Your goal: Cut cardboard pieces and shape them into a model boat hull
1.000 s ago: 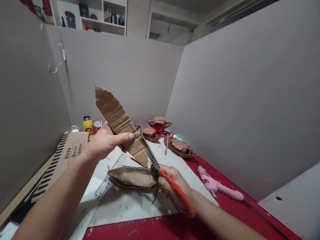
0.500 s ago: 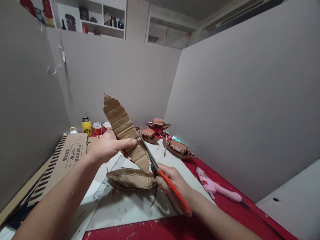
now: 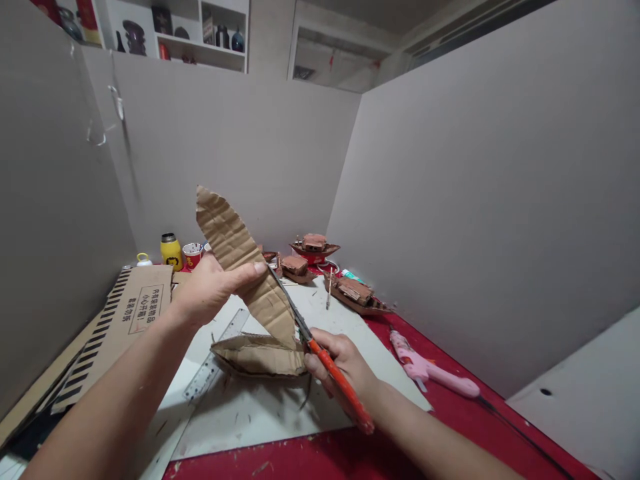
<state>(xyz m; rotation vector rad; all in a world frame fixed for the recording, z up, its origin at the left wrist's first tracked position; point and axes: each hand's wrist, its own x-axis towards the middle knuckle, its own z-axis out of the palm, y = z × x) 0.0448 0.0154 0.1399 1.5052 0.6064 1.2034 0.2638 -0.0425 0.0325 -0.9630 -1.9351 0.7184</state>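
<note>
Left hand [image 3: 207,288] has a pointed cardboard strip [image 3: 227,233] pinched under its thumb, up above the tabletop [image 3: 280,461]. Right hand [image 3: 356,375] is wrapped around red-handled scissors [image 3: 341,381], blades along the strip's right edge. 1 cardboard hull [image 3: 257,359] sits below on white sheeting [image 3: 280,413], pink glue gun [image 3: 450,381] off right.

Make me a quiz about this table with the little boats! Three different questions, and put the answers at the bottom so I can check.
1. Which hand grips the orange-handled scissors?
A) left
B) right
C) neither

2. True or false: the yellow bottle stands to the right of the pink glue gun.

3. Fill the gap: the left hand holds a pointed piece of ____.

Key:
1. B, the right hand.
2. False; the yellow bottle is left of the pink glue gun.
3. Cardboard.
</note>
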